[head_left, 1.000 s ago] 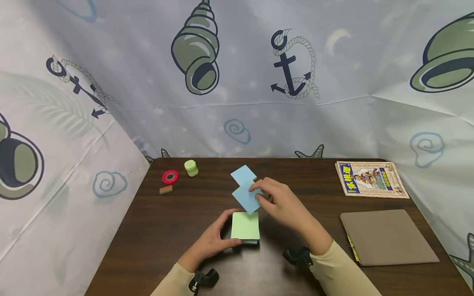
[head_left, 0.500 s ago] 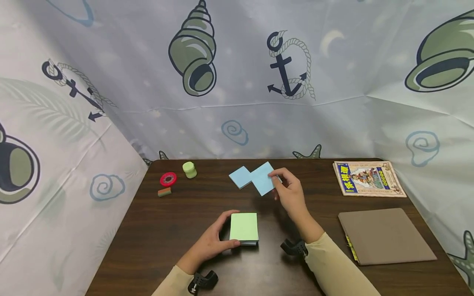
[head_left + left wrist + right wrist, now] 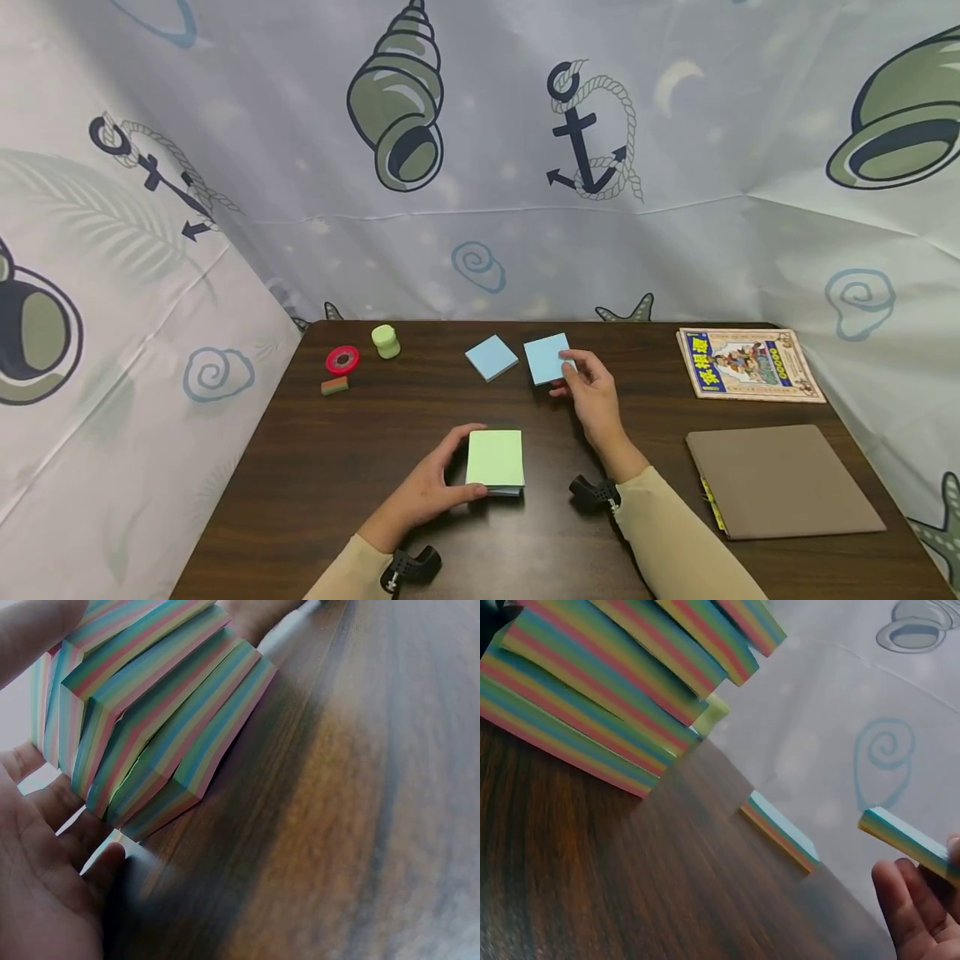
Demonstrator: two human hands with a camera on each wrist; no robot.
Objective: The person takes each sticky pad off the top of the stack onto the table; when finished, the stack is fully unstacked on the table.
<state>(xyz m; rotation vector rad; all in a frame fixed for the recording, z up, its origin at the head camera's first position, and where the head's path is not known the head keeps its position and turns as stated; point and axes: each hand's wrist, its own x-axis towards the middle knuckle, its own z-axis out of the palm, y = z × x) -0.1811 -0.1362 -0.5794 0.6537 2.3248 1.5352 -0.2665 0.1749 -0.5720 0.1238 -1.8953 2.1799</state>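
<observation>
A tall stack of sticky note pads [image 3: 495,458], pale green on top, stands near the table's front middle. My left hand [image 3: 429,487] grips its left side, thumb at the near edge and fingers behind. In the left wrist view the pads [image 3: 165,712] show rainbow-striped edges and sit slightly askew on one another. My right hand [image 3: 597,400] pinches a light blue sticky note pad [image 3: 545,358] by its right side. The right wrist view shows that pad's striped edge [image 3: 904,841] raised above the table. Left of it, another blue pad [image 3: 491,358] lies on the table.
At the back left are a red ring [image 3: 342,360], a small orange-and-green block [image 3: 334,386] and a pale green waisted piece [image 3: 386,342]. To the right lie an illustrated booklet [image 3: 750,364] and a flat brown folder-like item [image 3: 783,482]. A patterned curtain [image 3: 510,250] borders the dark wooden table [image 3: 360,467].
My right hand has carried the blue pad from over the stack's far edge to the back right, turning it and parting it from the other blue pad. The left hand stays on the stack.
</observation>
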